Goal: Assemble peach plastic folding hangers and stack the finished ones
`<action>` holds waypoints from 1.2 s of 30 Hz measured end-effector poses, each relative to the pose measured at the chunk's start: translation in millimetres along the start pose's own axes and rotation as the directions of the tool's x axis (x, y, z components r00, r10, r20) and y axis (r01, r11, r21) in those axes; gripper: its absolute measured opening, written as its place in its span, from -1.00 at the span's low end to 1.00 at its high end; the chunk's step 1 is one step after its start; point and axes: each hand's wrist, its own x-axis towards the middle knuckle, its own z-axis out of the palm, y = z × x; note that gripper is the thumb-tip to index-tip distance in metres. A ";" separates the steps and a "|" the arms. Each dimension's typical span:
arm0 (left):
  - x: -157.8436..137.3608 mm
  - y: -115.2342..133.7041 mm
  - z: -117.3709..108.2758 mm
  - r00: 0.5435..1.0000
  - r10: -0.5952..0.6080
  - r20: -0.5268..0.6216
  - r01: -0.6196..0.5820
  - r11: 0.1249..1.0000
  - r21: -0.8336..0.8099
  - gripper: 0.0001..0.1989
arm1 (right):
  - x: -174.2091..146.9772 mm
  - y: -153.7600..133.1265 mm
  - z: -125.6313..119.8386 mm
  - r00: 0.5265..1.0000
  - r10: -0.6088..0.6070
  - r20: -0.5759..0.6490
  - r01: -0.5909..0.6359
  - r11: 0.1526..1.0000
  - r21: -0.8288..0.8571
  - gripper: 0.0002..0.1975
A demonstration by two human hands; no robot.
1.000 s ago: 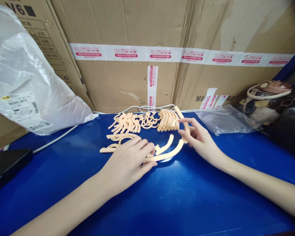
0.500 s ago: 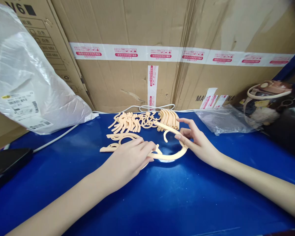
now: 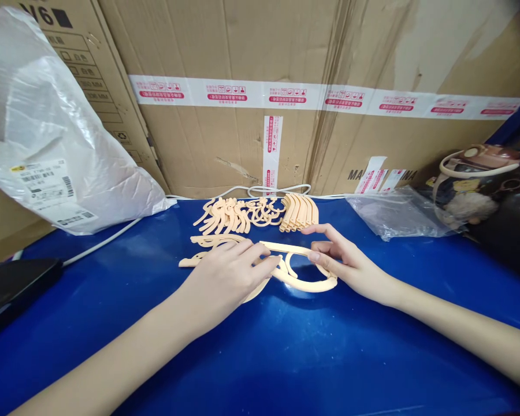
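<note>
A cream plastic folding hanger (image 3: pixel 309 286) is between my two hands just above the blue table. My left hand (image 3: pixel 229 280) grips its left part, fingers closed and partly hiding it. With thumb and fingers, my right hand (image 3: pixel 351 266) pinches its right end; the index finger sticks out past the upper arm. The hanger's curved hook shows between its upper and lower arms. Left of and behind my left hand lie cream folded hangers (image 3: pixel 219 238), partly covered by the hand. Beyond them are loose wavy hanger pieces (image 3: pixel 229 216), hooks (image 3: pixel 264 215) and a stack of curved hanger arms (image 3: pixel 301 211).
A blue table (image 3: pixel 286 358) runs under everything, with large cardboard boxes (image 3: pixel 216 46) behind. A white plastic parcel bag (image 3: pixel 56 133) and a black device (image 3: pixel 17 292) with a white cable stand left. To the right are a clear plastic bag (image 3: pixel 398 214) and a brown-lidded container (image 3: pixel 472 179).
The hanger's upper arm has swung down and left toward my left hand, so the hanger looks more folded. My right hand has shifted slightly right and down. The view has moved a little.
</note>
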 end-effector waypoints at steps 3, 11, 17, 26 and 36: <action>-1.1 2.0 -2.4 0.998 -0.027 -0.061 0.029 0.999 0.034 -0.78 | 0.1 0.7 1.1 1.000 0.015 0.003 -0.015 0.998 0.057 -0.73; 1.5 3.4 -8.4 0.927 -0.372 0.055 0.364 0.851 -0.379 -0.86 | -4.9 -13.3 11.0 0.988 0.068 0.140 -0.099 0.968 0.232 -0.55; 4.8 8.1 -7.1 0.852 -0.490 0.184 0.504 0.673 -0.541 -0.84 | -10.4 -30.1 20.8 0.979 -0.038 0.199 0.016 0.994 0.109 -0.54; 3.6 6.5 -4.5 0.823 -0.513 0.245 0.563 0.673 -0.481 -0.91 | 10.9 -15.3 20.3 0.979 -0.194 -0.065 0.162 0.930 -0.329 -0.78; 1.0 -2.1 -4.0 0.931 -0.331 0.156 0.366 0.830 -0.421 -0.96 | 39.0 -2.0 12.5 0.953 -0.274 0.129 0.294 0.734 -0.612 -0.88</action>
